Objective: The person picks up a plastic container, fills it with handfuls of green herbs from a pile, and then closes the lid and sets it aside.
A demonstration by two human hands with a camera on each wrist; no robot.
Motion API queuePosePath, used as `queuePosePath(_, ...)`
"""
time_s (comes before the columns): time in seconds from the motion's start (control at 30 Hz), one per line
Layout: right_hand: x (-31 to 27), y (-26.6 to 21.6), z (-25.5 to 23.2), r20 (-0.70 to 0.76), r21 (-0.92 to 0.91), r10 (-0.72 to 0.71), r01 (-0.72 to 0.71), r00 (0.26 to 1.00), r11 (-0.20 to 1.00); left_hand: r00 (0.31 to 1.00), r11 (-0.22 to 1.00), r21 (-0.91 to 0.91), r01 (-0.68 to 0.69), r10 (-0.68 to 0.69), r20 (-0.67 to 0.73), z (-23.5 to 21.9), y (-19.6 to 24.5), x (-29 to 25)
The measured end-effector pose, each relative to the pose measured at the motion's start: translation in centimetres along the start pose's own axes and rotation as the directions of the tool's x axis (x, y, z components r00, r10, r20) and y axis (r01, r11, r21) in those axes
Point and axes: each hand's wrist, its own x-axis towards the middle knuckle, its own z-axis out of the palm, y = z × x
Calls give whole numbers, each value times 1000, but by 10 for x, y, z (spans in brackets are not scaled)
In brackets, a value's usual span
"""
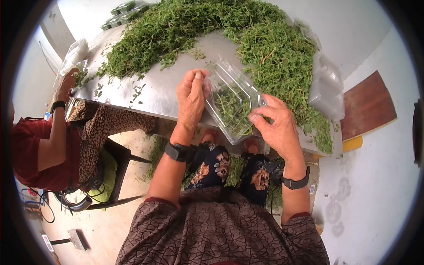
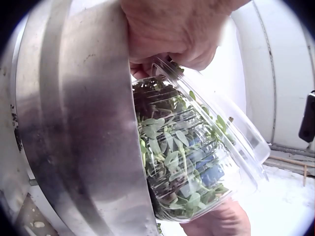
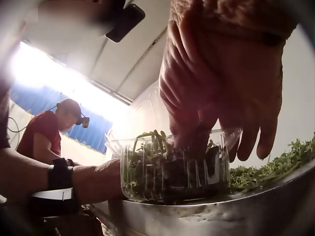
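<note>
A clear plastic clamshell box holds green leafy sprigs and is tilted at the table's front edge. My left hand pinches its far left corner, thumb up, and in the left wrist view the left hand grips the lid edge. My right hand has its thumb and index finger bent at the box's right rim. From the right wrist side, fingertips of the right hand reach down at the box, partly hidden by its wall, other fingers hanging outside. The lid stands partly raised in the left wrist view.
Loose greens cover much of the metal table. Filled boxes stack at the back left, plastic packaging lies at the right edge. Another person sits at the left. A reddish-brown board is at right.
</note>
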Motion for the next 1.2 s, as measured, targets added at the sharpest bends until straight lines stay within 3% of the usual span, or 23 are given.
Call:
queuePosePath(0.1, -2, -1, 2, -40, -26, 42, -43, 998, 999, 1000, 1000, 4, 14, -14, -12, 0, 3, -1)
queuePosePath(0.17, -4, -3, 2, -183, 17, -5, 8, 983, 1000, 999, 1000, 2, 29, -29, -21, 0, 2, -1)
queuePosePath(0.2, -5, -2, 1, -183, 15, -8, 11, 983, 1000, 999, 1000, 0, 26, -26, -22, -1, 1, -1)
queuePosePath(0.27, -11, -1, 1, -281, 189, 97, -45, 955, 981, 1000, 1000, 14, 17, -17, -20, -1, 1, -2)
queuePosePath(0.3, -15, -2, 2, -282, 186, 94, -42, 955, 982, 1000, 1000, 11, 15, -15, -20, 0, 1, -2)
queuePosePath(0.37, -25, -5, 3, -214, 169, 247, -213, 945, 962, 1000, 999, 38, -20, 20, -10, 0, 1, -3)
queuePosePath(0.43, -29, 0, 8, -208, 201, 230, -188, 951, 961, 1000, 999, 45, -14, 15, -17, 1, 3, -4)
queuePosePath(0.5, -31, -2, 12, -176, 356, 293, -217, 940, 909, 1000, 999, 50, -11, 12, -19, 3, 3, -5)
queuePosePath(0.57, -31, -6, 13, -152, 349, 315, -247, 937, 904, 999, 998, 63, -29, 31, -27, 1, 0, -4)
queuePosePath(0.63, -29, -2, 19, -287, 162, 74, -28, 955, 986, 998, 995, 87, -56, 59, -26, -2, -6, -3)
queuePosePath(0.7, -29, -6, 17, -273, 93, 56, -32, 960, 995, 996, 990, 111, -84, 87, -22, -2, -6, -1)
queuePosePath(0.77, -28, -9, 16, -231, -128, -10, -20, 973, 992, 996, 985, 151, -87, 91, -19, -2, -5, -2)
queuePosePath(0.83, -29, -6, 17, -246, -169, -38, -4, 969, 986, 997, 988, 131, -78, 81, -15, -2, -5, -3)
queuePosePath(0.93, -31, -1, 18, -255, -111, -36, 8, 966, 994, 997, 991, 113, -73, 76, -15, -2, -4, -3)
queuePosePath(1.0, -31, -2, 19, -380, 20, 7, 0, 925, 1000, 997, 990, 114, -77, 80, -15, 0, -4, -3)
queuePosePath(1.13, -32, -1, 20, -321, 87, 94, -70, 942, 994, 994, 979, 175, -100, 104, -15, -1, -3, -4)
queuePosePath(1.2, -31, -3, 23, -269, 251, 147, -78, 952, 965, 992, 971, 203, -128, 130, 2, 0, -3, -4)
